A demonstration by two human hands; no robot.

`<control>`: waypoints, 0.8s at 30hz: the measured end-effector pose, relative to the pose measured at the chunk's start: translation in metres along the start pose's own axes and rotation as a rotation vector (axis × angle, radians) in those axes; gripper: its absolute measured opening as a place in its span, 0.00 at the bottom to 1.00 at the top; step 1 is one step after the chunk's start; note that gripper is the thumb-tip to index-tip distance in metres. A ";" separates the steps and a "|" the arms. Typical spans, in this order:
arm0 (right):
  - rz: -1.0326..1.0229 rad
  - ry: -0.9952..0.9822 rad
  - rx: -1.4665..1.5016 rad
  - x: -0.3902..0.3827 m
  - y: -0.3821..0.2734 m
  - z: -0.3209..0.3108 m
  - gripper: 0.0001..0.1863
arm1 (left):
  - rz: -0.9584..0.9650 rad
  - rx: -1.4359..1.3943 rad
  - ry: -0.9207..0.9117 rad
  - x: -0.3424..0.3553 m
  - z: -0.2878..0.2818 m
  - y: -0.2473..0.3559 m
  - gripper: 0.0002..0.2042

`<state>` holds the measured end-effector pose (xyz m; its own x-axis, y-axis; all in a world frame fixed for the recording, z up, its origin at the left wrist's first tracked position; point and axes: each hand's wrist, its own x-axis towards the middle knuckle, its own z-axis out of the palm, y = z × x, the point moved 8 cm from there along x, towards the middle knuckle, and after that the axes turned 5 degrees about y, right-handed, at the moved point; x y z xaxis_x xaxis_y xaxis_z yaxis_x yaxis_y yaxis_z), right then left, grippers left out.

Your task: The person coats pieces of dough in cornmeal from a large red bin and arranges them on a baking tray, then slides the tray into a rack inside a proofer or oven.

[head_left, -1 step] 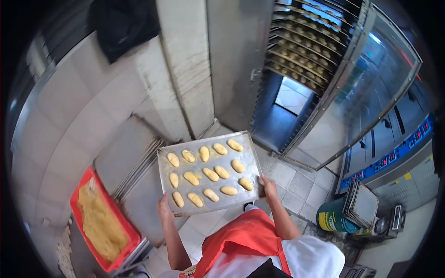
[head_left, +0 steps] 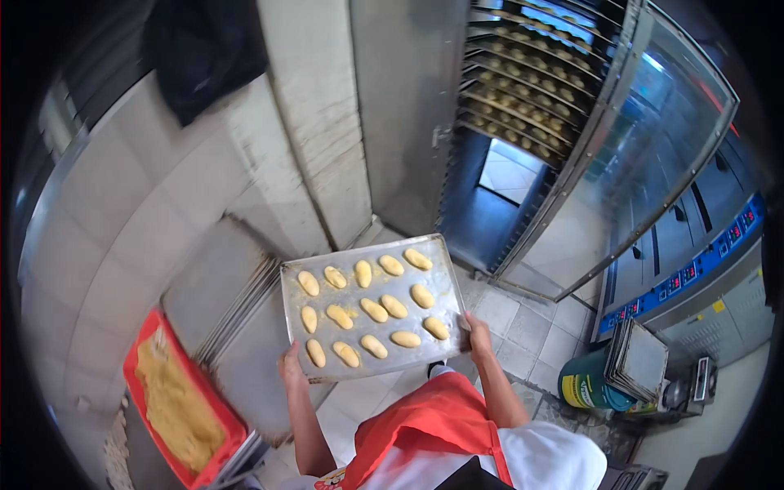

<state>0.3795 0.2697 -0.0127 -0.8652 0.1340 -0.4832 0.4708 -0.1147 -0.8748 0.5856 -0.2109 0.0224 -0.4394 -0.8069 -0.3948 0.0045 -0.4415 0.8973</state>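
Between my two hands I carry a metal baking tray (head_left: 392, 290), held level in front of my red apron. Rows of small oval dough pieces (head_left: 374, 309) lie on it, pale yellow with a dusting of crumbs. My left hand (head_left: 291, 365) grips the near left corner and my right hand (head_left: 478, 335) the right edge close to the near corner; the fingers of both are partly hidden under the tray. Ahead and to the right stands a tall metal cabinet with its glass door (head_left: 653, 155) open. Trays of dough pieces (head_left: 523, 90) fill its upper shelves, with bare slots below.
At the left, a red tub (head_left: 237, 433) of yellow crumbly mix stands beside stacked metal trays (head_left: 216, 265). On the right are ovens with a blue control strip (head_left: 686, 278), a green bucket (head_left: 588, 380) and more trays (head_left: 637, 363). Dark cloth (head_left: 204, 57) hangs at upper left.
The surroundings shift slightly in the view, with the cabinet a little further left. The tray stays in both hands, almost unmoved relative to my body.
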 end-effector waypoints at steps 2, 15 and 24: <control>0.113 -0.041 0.372 0.042 0.001 -0.050 0.25 | -0.021 0.046 -0.064 0.011 0.091 -0.010 0.20; 0.121 -0.174 0.876 0.144 -0.155 -0.135 0.24 | -0.196 0.314 -0.532 0.075 0.551 -0.077 0.21; 0.087 -0.057 0.982 0.246 -0.191 -0.126 0.23 | -0.065 0.548 -0.482 0.113 0.734 -0.078 0.25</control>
<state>0.0982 0.4490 0.0309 -0.8535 0.0415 -0.5195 0.2031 -0.8915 -0.4049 -0.1235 0.0196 0.0531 -0.7705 -0.4680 -0.4329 -0.4292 -0.1212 0.8950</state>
